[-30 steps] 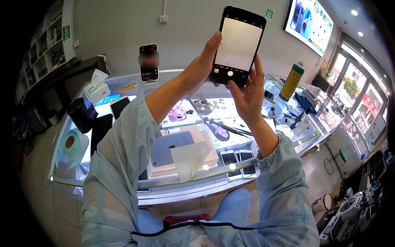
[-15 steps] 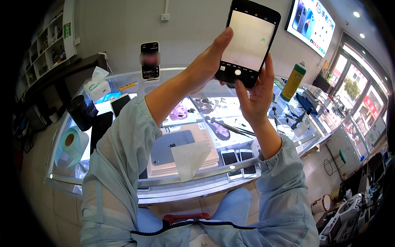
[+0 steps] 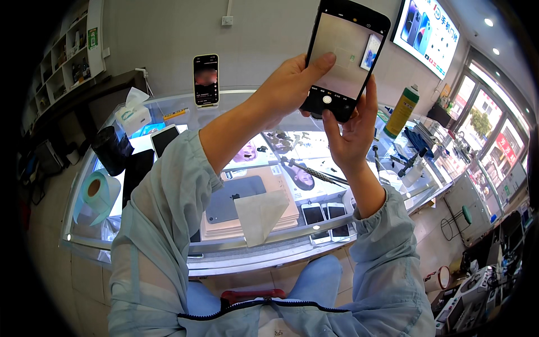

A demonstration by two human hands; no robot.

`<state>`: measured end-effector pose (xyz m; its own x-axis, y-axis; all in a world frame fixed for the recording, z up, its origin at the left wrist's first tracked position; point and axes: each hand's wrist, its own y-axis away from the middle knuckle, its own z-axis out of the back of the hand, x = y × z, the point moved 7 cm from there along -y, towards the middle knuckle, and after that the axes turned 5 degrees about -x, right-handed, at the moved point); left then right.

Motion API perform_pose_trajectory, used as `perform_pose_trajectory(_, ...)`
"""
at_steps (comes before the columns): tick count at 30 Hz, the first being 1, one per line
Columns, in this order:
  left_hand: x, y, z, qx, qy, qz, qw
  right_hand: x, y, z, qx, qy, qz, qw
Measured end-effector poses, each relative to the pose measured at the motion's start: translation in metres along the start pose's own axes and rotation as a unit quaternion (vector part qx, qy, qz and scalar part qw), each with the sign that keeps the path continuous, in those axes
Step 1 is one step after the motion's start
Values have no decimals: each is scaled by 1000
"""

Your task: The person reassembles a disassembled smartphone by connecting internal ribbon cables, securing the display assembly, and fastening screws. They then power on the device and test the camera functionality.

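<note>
A black smartphone (image 3: 355,42) is held up above the counter, its screen showing a camera view of the wall. My left hand (image 3: 289,84) grips it from the left, thumb lying over the screen and the other fingers hidden behind. On the lower right, my right hand (image 3: 351,132) holds the phone's edge between thumb and fingers. Below lies a blue-grey tablet (image 3: 233,196) on a stack of flat pale boxes (image 3: 286,216), with a white tissue (image 3: 263,213) draped across its corner. Behind my left forearm, another phone (image 3: 206,81) stands upright.
The glass counter (image 3: 269,247) carries a tissue box (image 3: 133,117), a black cup (image 3: 112,150), a roll of light-blue film (image 3: 96,194) and several phones (image 3: 314,216). A green-and-yellow spray can (image 3: 401,111) stands at right. A lit wall screen (image 3: 425,33) hangs beyond.
My left thumb has moved from the phone's left edge inward over the screen. The phone has shifted slightly right, and the wall screen now appears in its camera view.
</note>
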<state>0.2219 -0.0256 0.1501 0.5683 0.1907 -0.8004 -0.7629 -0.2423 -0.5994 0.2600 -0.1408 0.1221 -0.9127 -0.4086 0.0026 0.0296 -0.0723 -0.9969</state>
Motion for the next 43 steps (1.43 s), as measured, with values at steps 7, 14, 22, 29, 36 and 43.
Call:
perform_pose_trajectory(7,0,0,-1,2,7,-9,1000,-6,4,0,17,-41,-50,998)
perform_pose_trajectory(14,-3,3,1,-21,-6,2,1000,-4,5,-2,25,-22,-29,999)
perform_pose_trajectory(22,-3,2,0,-12,-2,-11,1000,-4,4,-1,25,-18,-28,999)
perform_pose_trajectory(29,-1,2,1,-15,-3,-9,1000,-2,2,0,7,0,0,1000)
perform_pose_trajectory(36,-1,3,1,-20,-5,-12,1000,-2,2,0,10,-2,-5,1000)
perform_pose_trajectory(43,-3,4,2,-31,-10,-11,999,-4,3,-1,10,-18,-14,1000)
